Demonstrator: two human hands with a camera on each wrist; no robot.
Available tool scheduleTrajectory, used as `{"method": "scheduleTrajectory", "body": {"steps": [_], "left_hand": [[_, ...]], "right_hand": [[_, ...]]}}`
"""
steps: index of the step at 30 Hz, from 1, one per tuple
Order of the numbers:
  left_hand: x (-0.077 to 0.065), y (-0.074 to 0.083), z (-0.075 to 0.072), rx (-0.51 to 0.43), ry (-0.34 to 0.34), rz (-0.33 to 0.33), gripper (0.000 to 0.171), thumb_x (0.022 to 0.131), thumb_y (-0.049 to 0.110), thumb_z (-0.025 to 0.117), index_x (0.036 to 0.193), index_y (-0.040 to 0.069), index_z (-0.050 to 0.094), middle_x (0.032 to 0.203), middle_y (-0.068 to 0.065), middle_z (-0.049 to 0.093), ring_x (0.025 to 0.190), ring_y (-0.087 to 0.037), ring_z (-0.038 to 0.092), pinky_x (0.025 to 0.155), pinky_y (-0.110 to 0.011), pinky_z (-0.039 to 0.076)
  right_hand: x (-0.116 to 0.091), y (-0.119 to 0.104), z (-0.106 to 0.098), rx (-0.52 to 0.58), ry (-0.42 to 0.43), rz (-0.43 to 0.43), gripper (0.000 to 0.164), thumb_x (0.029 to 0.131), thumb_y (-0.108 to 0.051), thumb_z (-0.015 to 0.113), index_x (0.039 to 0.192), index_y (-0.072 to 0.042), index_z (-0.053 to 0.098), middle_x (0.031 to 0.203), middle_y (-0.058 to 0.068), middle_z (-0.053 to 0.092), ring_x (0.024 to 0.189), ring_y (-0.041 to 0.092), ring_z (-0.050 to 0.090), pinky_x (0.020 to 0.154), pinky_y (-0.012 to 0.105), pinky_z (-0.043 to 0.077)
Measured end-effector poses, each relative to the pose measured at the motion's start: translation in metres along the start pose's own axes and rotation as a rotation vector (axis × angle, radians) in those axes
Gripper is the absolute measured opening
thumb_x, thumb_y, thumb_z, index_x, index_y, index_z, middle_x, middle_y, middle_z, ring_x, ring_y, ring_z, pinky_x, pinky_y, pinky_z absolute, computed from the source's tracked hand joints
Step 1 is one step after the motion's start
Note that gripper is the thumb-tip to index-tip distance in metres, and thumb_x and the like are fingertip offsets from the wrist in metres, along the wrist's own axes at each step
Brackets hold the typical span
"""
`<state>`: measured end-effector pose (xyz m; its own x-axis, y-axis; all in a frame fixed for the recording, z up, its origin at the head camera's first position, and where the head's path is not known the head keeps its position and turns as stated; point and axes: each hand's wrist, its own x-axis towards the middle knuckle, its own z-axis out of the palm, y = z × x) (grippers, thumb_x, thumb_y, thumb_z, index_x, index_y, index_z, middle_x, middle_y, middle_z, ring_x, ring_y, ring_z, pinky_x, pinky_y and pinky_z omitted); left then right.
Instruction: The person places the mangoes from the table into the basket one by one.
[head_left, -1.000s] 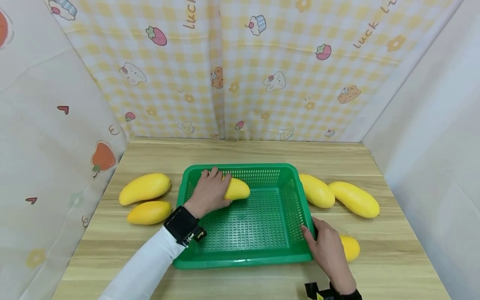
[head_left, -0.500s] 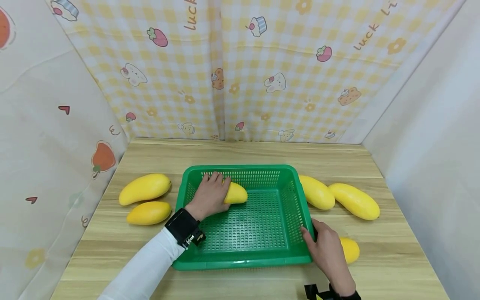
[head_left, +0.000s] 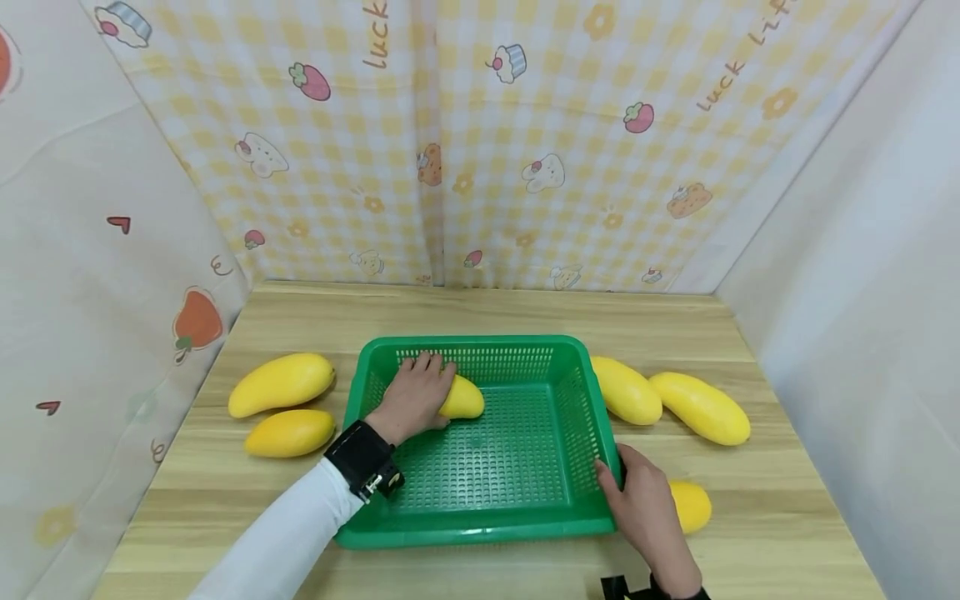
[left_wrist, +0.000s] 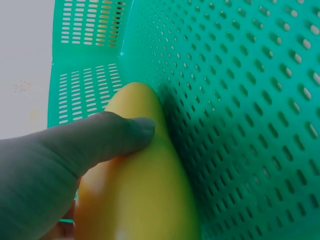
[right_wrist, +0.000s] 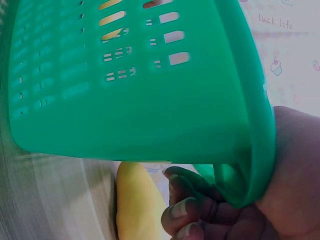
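Note:
A yellow mango (head_left: 463, 398) lies inside the green plastic basket (head_left: 480, 533), in its back left part. My left hand (head_left: 415, 396) grips the mango from above. In the left wrist view, the thumb presses along the side of the mango (left_wrist: 145, 200), close to the perforated basket floor (left_wrist: 250, 125). At the basket's right side, my right hand (head_left: 643, 504) holds the rim, thumb inside. From the right wrist view, its fingers (right_wrist: 185, 207) curl under the rim (right_wrist: 262, 150) on the outside. The left fingertips are partly hidden behind the mango.
Two mangoes, an upper one (head_left: 281, 385) and a lower one (head_left: 290, 433), lie left of the basket. On the right are a mango (head_left: 628, 392) beside the basket wall, another (head_left: 701, 408) further right, and one (head_left: 690, 506) partly behind the right hand. A checked curtain (head_left: 480, 167) hangs behind the wooden table (head_left: 487, 308).
The left hand and its mango have shifted slightly left and nearer within the basket. The right hand stays on the rim. The head view has tilted a little.

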<state>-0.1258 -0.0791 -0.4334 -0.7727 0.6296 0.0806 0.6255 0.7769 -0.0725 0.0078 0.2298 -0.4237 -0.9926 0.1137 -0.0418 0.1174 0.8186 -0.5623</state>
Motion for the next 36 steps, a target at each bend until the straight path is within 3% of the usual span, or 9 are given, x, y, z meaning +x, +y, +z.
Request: {"method": "scheduleTrajectory", "body": {"steps": [13, 28, 32, 36], "left_hand": [[0.0, -0.005, 0.001, -0.047, -0.036, -0.022, 0.081, 0.065, 0.043, 0.087, 0.125, 0.002, 0.051, 0.116, -0.021, 0.052, 0.108, -0.037, 0.049, 0.091, -0.052, 0.042], [-0.003, -0.005, -0.005, 0.006, -0.017, -0.055, 0.095, 0.052, 0.054, 0.089, 0.127, 0.006, 0.056, 0.12, -0.021, 0.052, 0.108, -0.037, 0.05, 0.086, -0.054, 0.045], [-0.007, -0.002, -0.009, -0.032, -0.009, -0.057, 0.092, 0.054, 0.053, 0.089, 0.126, 0.007, 0.057, 0.121, -0.021, 0.052, 0.107, -0.038, 0.051, 0.084, -0.055, 0.045], [-0.014, 0.001, -0.023, -0.095, 0.032, -0.045, 0.084, 0.057, 0.048, 0.089, 0.124, 0.006, 0.058, 0.118, -0.022, 0.053, 0.102, -0.039, 0.052, 0.077, -0.053, 0.047]], "right_hand": [[0.003, -0.01, -0.003, -0.009, -0.037, 0.026, 0.03, 0.095, -0.017, 0.059, 0.113, 0.006, 0.057, 0.081, 0.006, 0.056, 0.066, 0.015, 0.051, 0.058, 0.03, 0.045], [0.005, -0.01, -0.003, 0.017, -0.081, 0.051, 0.03, 0.095, -0.019, 0.058, 0.113, 0.005, 0.055, 0.079, 0.006, 0.056, 0.064, 0.014, 0.052, 0.056, 0.028, 0.045], [0.001, -0.008, -0.002, 0.024, -0.09, 0.064, 0.031, 0.095, -0.018, 0.059, 0.114, 0.007, 0.055, 0.078, 0.005, 0.056, 0.065, 0.015, 0.052, 0.056, 0.03, 0.045], [-0.003, -0.005, 0.001, 0.026, -0.082, 0.08, 0.033, 0.095, -0.019, 0.059, 0.116, 0.007, 0.055, 0.081, 0.006, 0.059, 0.067, 0.014, 0.053, 0.06, 0.031, 0.046]]}}
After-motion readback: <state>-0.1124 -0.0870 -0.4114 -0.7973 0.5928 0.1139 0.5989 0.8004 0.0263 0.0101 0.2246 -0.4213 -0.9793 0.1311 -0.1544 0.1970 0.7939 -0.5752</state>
